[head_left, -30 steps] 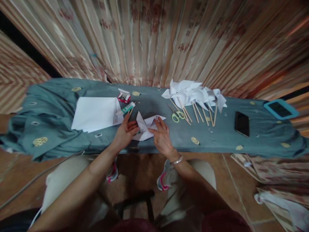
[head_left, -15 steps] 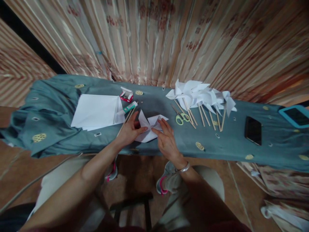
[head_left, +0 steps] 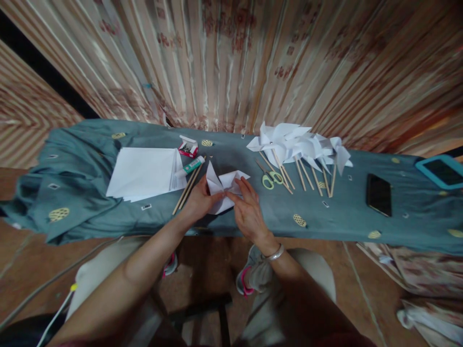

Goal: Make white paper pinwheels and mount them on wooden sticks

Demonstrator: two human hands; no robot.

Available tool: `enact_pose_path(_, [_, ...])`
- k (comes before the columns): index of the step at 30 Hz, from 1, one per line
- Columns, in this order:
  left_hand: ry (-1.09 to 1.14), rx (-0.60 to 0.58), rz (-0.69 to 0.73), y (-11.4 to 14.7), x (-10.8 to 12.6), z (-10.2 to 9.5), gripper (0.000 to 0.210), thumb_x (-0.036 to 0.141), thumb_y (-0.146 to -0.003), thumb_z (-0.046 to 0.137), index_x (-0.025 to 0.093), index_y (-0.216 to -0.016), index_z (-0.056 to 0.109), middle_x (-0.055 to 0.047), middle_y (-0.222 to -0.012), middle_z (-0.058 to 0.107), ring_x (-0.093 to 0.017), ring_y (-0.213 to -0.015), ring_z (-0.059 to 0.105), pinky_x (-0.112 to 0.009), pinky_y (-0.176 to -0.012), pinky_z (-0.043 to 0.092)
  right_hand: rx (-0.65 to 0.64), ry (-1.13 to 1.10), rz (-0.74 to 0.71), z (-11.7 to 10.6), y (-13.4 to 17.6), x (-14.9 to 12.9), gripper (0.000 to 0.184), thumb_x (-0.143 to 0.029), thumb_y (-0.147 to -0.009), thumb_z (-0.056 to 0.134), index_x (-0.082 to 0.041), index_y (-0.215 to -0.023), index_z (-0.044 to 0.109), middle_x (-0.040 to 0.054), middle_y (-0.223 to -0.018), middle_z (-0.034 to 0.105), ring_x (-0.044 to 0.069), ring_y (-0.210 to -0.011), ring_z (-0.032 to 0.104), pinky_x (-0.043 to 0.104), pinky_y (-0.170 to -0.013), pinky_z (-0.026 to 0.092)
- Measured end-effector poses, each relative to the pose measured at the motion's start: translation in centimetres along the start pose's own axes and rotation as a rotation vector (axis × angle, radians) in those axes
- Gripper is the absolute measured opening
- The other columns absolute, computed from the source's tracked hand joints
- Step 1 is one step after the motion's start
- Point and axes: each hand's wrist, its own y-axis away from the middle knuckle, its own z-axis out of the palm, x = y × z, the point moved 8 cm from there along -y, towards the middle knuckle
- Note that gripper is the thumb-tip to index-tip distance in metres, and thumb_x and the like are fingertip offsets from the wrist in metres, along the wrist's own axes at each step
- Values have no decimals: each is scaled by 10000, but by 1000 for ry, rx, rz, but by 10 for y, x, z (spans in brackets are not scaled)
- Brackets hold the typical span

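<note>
A white paper pinwheel [head_left: 228, 180], its corners bent up and inward, lies at the front of the table between my hands. My left hand [head_left: 200, 196] is closed on its left side, thumb at the middle of the paper. From the right, my right hand [head_left: 246, 207] presses its fingers near the same middle point, with the forefinger close to the left thumb. Left of my left hand rest wooden sticks [head_left: 188, 190] and a green-and-white glue tube [head_left: 193, 164]. Green-handled scissors [head_left: 272, 180] lie to the right of the paper.
A stack of white paper sheets [head_left: 142, 173] is at the left. Behind the glue stands a small open red box [head_left: 188, 146] of pins. Several finished pinwheels on sticks [head_left: 292, 142] lie at the back right. Farther right are a black phone [head_left: 378, 195] and a blue-framed device [head_left: 442, 171].
My left hand has shifted slightly right and its thumb now reaches the paper's middle, nearer the right forefinger. The sticks beside it show more fully. The view has tilted slightly.
</note>
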Motion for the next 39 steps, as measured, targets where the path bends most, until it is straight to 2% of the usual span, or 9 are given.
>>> enact_pose_path(5, [77, 23, -92, 2, 5, 0, 430, 332, -597, 792, 139, -942, 625, -85, -929, 727, -285, -938, 672, -394, -820, 545, 48, -51, -2, -6, -1, -2, 464, -67, -886, 394, -250, -1219, 660, 66, -1510, 430, 249, -1456, 281, 551, -1120, 358])
enact_pose_path(12, [108, 58, -135, 3, 9, -2, 375, 288, -562, 790, 135, -877, 657, -49, -825, 728, -266, -816, 686, -378, -756, 555, 64, -114, 5, -11, -5, -2, 440, -78, -891, 405, -241, -1201, 671, 63, -1519, 416, 232, -1463, 269, 526, -1136, 354])
enact_pose_path(19, [212, 97, -202, 4, 9, 2, 383, 247, -504, 798, 128, -848, 678, -18, -760, 723, -218, -716, 663, -337, -706, 534, 133, -207, 25, -30, -12, -3, 374, -118, -910, 421, -241, -1145, 686, 61, -1458, 489, 209, -1441, 324, 500, -1155, 337])
enact_pose_path(23, [286, 121, -256, 6, 7, 3, 422, 242, -478, 812, 129, -864, 684, -24, -784, 731, -206, -708, 657, -327, -704, 522, 262, -328, 191, -47, -16, 20, 363, -271, -920, 520, -257, -1274, 600, 80, -1446, 509, 235, -1379, 428, 511, -1144, 346])
enact_pose_path(27, [349, 116, -271, 8, 8, 6, 439, 243, -457, 821, 120, -860, 699, -42, -797, 738, -207, -698, 656, -331, -708, 512, 227, -610, 436, -33, -17, 54, 698, -498, -780, 695, -239, -1393, 481, 132, -1372, 571, 301, -1268, 539, 536, -1054, 440])
enact_pose_path(29, [371, 97, -267, 8, 9, 7, 439, 239, -462, 819, 117, -869, 707, -50, -812, 743, -204, -703, 658, -325, -712, 512, 186, -762, 521, -21, -18, 65, 820, -543, -700, 748, -246, -1406, 455, 133, -1329, 596, 302, -1209, 581, 529, -1026, 467])
enact_pose_path(33, [383, 117, -237, 6, 8, 4, 410, 223, -458, 824, 132, -842, 714, -37, -800, 749, -192, -692, 658, -304, -697, 519, 280, -838, 624, -25, -17, 76, 833, -493, -621, 807, -252, -1353, 490, 122, -1369, 550, 281, -1181, 593, 498, -1044, 457])
enact_pose_path(35, [385, 138, -208, 5, 9, 1, 379, 218, -449, 825, 137, -802, 713, -26, -766, 744, -190, -671, 654, -299, -677, 521, 293, -868, 654, -29, -17, 75, 802, -449, -600, 827, -245, -1310, 514, 113, -1313, 591, 273, -1163, 603, 481, -1034, 466])
enact_pose_path(39, [355, 102, -222, 6, 9, 1, 370, 227, -466, 811, 122, -808, 715, -33, -763, 740, -199, -671, 656, -301, -662, 520, 79, -1051, 692, -18, -22, 57, 672, -374, -590, 841, -239, -1188, 564, 44, -961, 727, 240, -938, 692, 436, -894, 554])
